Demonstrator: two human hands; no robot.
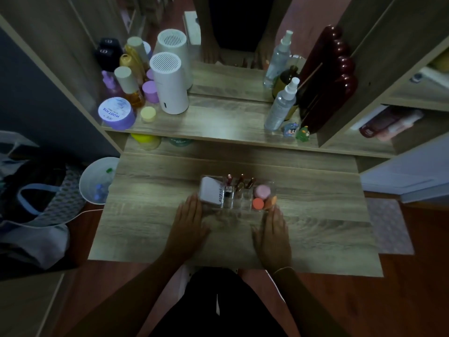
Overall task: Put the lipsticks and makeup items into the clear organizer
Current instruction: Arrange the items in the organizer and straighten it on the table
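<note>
The clear organizer [245, 205] stands in the middle of the wooden vanity table [150, 215]. Its left section holds a white compact case [211, 192]. Several lipsticks [240, 182] stand upright in the middle slots. The right section holds a pink sponge [262, 190], an orange round sponge [258, 203] and an orange teardrop sponge [271, 201]. My left hand [188, 221] lies flat on the table, its fingertips touching the organizer's front left corner. My right hand [273, 229] lies flat at the front right corner. Both hands hold nothing.
An upper shelf [218, 132] carries a white humidifier [170, 83], jars and bottles on the left, and spray bottles [281, 105] and small figurines on the right. A mirror stands behind. A white bin [94, 181] and bags sit on the floor at the left.
</note>
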